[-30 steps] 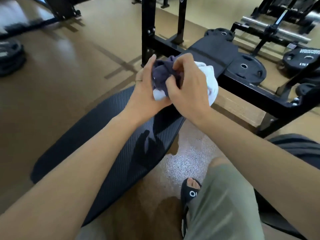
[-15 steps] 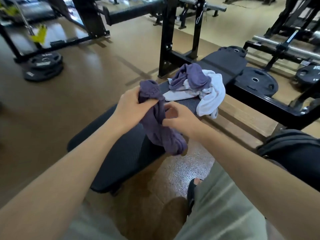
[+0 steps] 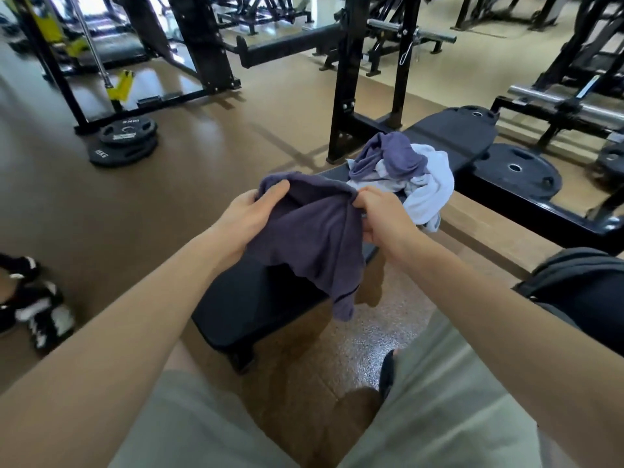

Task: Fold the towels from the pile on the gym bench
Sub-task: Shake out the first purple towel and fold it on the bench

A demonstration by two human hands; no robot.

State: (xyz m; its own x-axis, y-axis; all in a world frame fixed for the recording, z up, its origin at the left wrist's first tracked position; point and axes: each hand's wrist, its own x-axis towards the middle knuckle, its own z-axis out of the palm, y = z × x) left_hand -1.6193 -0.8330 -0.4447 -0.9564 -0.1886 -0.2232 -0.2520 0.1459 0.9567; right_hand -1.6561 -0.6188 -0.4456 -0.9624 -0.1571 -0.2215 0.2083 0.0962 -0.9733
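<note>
Head view: left hand [image 3: 251,214], right hand [image 3: 381,214] pinch purple towel [image 3: 310,238] top edge above bench [image 3: 256,309] near end; loose corner may slip, skewing fold

Held towel [image 3: 310,238]: soft matt purple cloth.
Pile [image 3: 405,167]: matt cloth, purple and pale.
Bench [image 3: 250,305]: black padded cover, faint sheen.
Floor [image 3: 202,157] left of bench: smooth, glossy.

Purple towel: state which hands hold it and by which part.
Both hands hold the purple towel by its top edge: the left hand grips the left end, the right hand pinches the right end.
</note>
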